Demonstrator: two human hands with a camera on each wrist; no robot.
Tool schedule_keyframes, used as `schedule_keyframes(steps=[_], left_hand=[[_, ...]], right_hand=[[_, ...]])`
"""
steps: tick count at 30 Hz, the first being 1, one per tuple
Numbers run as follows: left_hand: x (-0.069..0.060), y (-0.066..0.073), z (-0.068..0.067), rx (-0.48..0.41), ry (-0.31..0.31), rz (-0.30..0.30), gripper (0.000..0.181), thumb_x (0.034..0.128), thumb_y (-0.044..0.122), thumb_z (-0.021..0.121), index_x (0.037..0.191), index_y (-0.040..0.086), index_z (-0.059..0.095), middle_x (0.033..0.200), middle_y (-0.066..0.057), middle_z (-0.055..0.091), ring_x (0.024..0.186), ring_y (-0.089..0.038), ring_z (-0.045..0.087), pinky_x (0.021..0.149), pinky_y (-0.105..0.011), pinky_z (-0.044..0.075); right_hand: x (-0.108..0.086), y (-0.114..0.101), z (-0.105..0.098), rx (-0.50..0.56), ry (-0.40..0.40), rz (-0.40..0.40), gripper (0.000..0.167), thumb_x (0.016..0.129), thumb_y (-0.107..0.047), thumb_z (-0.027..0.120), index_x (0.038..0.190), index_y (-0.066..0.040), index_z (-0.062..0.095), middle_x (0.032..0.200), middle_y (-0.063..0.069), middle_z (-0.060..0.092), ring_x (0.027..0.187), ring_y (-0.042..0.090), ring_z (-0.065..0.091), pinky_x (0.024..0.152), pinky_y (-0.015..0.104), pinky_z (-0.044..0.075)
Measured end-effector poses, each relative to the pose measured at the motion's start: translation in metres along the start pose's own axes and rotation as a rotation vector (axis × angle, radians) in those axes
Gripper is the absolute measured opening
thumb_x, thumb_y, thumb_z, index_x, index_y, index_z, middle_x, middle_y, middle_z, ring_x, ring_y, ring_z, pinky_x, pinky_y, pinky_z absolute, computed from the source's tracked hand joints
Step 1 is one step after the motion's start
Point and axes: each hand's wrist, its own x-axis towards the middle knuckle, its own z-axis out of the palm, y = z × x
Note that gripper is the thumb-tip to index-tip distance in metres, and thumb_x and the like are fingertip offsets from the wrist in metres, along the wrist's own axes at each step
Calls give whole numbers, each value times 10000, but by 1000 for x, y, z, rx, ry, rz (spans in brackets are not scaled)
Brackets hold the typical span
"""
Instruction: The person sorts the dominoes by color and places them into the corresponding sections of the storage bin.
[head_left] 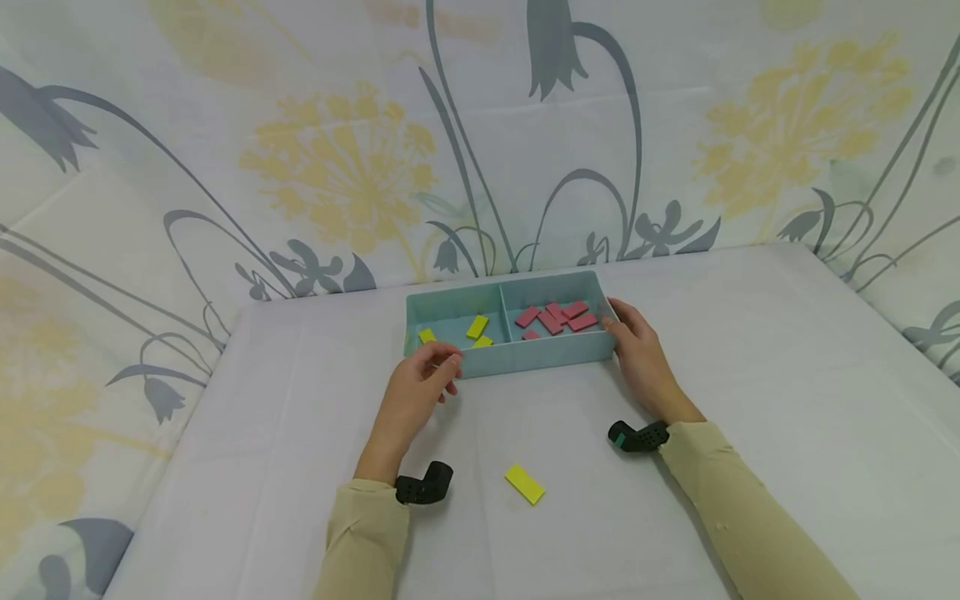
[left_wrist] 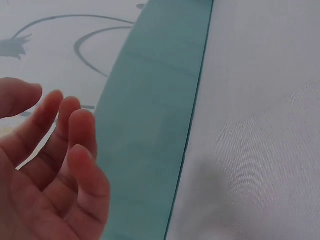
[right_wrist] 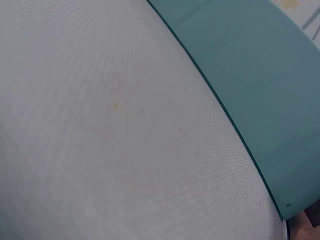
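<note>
A light teal box (head_left: pixel 536 357) with a divider stands on the table. Several yellow tiles (head_left: pixel 477 327) lie in its left compartment, several red tiles (head_left: pixel 553 323) in the right one. My left hand (head_left: pixel 420 383) is at the front left corner, fingers loosely bent. In the left wrist view, thumb and fingertips stand apart with nothing between them, beside the box wall (left_wrist: pixel 150 110). At the right end, my right hand (head_left: pixel 645 358) grips the box by its side and front corner. The right wrist view shows mostly box wall (right_wrist: pixel 250 85) and little of that hand.
One yellow tile (head_left: pixel 524 484) lies on the white tablecloth (head_left: pixel 787 392) between my forearms. Behind the box hangs a flower-patterned cloth (head_left: pixel 480 133). Each wrist wears a black band device, one on the left (head_left: pixel 425 483) and one on the right (head_left: pixel 637 436).
</note>
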Motion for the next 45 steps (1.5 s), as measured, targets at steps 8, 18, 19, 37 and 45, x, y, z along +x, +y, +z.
schedule_keyframes(steps=[8,18,19,37,45], left_hand=[[-2,-1,6,187,-241,1,242,890,342,527,1012,144,592,845,-76,604,691,-248,565,596,-320,470],[-7,-2,16,313,-539,-56,194,876,349,534,975,195,599,784,-16,616,677,-187,562,599,-306,463],[-7,-2,16,319,-546,-61,192,877,346,532,974,194,598,776,-17,617,677,-186,561,602,-307,464],[-19,6,30,224,-739,-212,213,884,302,536,1009,138,589,668,-77,656,597,-206,580,579,-295,478],[-19,3,34,207,-761,-197,215,886,302,528,1009,144,603,663,-71,660,583,-206,581,564,-290,480]], right_hand=[[0,0,0,-11,-1,-1,522,959,-258,392,1405,-61,207,1457,76,172,1317,185,176,1064,378,174],[0,-1,1,-8,1,4,524,960,-252,387,1407,-56,197,1462,84,160,1319,191,173,1063,377,176],[0,0,0,-5,1,4,523,960,-251,386,1407,-57,197,1461,82,160,1319,189,173,1064,375,175],[0,-1,1,-5,3,-6,510,962,-238,384,1403,-53,207,1461,78,165,1318,178,175,1062,361,185],[0,-1,0,2,-1,-15,505,962,-229,383,1400,-45,210,1458,82,170,1317,181,178,1063,362,182]])
